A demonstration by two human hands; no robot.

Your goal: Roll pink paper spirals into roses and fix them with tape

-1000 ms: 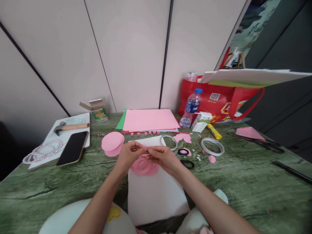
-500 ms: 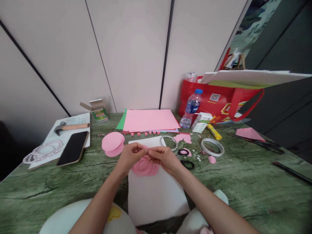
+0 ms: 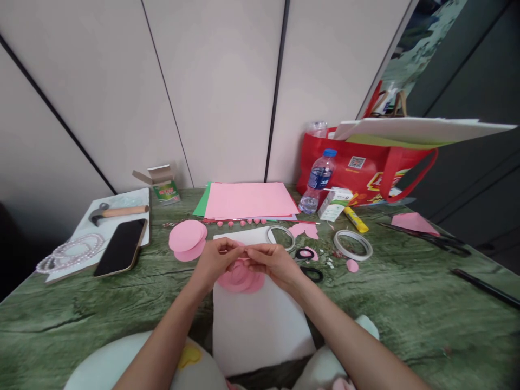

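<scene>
My left hand (image 3: 218,261) and my right hand (image 3: 273,262) meet fingertip to fingertip over the white board (image 3: 260,330). Both are pinched closed on a small bit of pink paper, mostly hidden by the fingers. Just below them, pink paper cut in curling rounds (image 3: 240,280) lies on the board; whether it joins the held bit cannot be made out. Left of my hands rests a stack of pink paper circles (image 3: 187,238). Black-handled scissors (image 3: 312,274) lie to the right, partly over paper scraps.
Rolls of tape (image 3: 352,245) and a glue stick (image 3: 356,219) lie at right. Behind stand a water bottle (image 3: 319,181) and a red bag (image 3: 345,162). Pink sheets (image 3: 252,200) lie at the back. A phone (image 3: 121,248), hammer (image 3: 117,212) and beads (image 3: 69,254) are at left.
My fingers have shifted only slightly around the pinched pink paper. The things on the table have stayed where they were.
</scene>
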